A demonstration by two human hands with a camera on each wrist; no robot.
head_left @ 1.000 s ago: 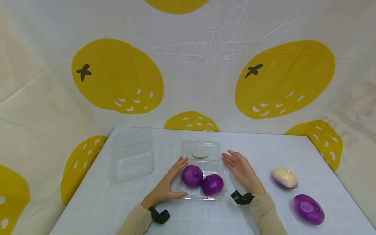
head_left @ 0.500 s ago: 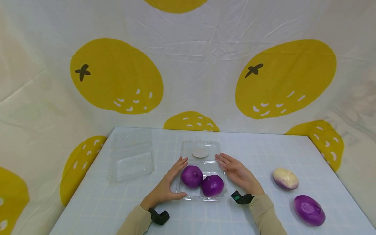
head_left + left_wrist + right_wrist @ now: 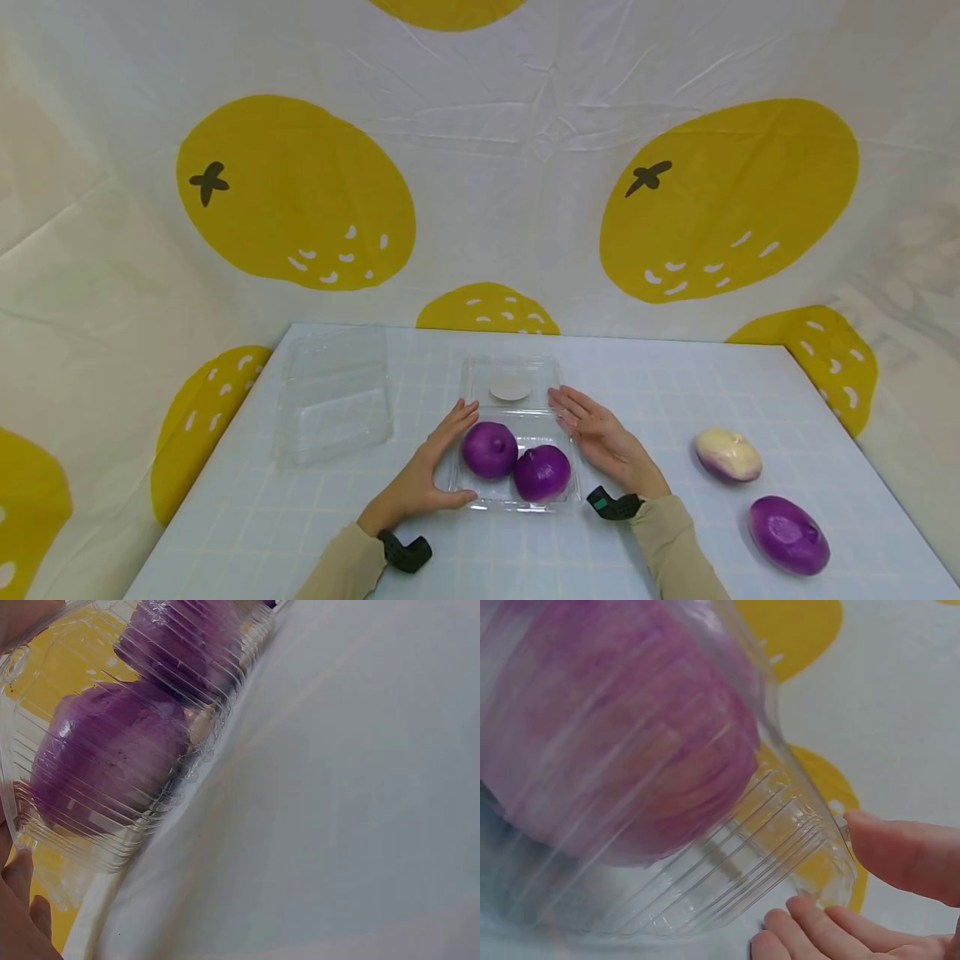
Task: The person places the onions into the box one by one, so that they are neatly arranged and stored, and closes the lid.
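Observation:
A clear plastic clamshell box (image 3: 480, 493) lies with its lid folded back on the table, two purple onions (image 3: 490, 450) inside. Spanning the box's left side, my left hand (image 3: 420, 472) grips it between a thumb at the near corner and fingers at the far corner. In the left wrist view, fingers (image 3: 21, 877) touch its ribbed wall. My right hand (image 3: 609, 440) is at the box's far right corner, fingers nearly straight. In the right wrist view the thumb (image 3: 900, 855) touches the rim, with the fingertips lower beside the corner.
A second clear plastic box (image 3: 337, 412) stands on the left of the table. On the right sit a cream-and-purple onion (image 3: 727, 455) and another purple onion (image 3: 789, 535). A white round label (image 3: 510, 387) shows on the lid. A printed cloth hangs behind.
From beside the box, my right hand has shifted left until its fingers meet the far right corner. The left hand stays at the box's left side; the onions keep their places.

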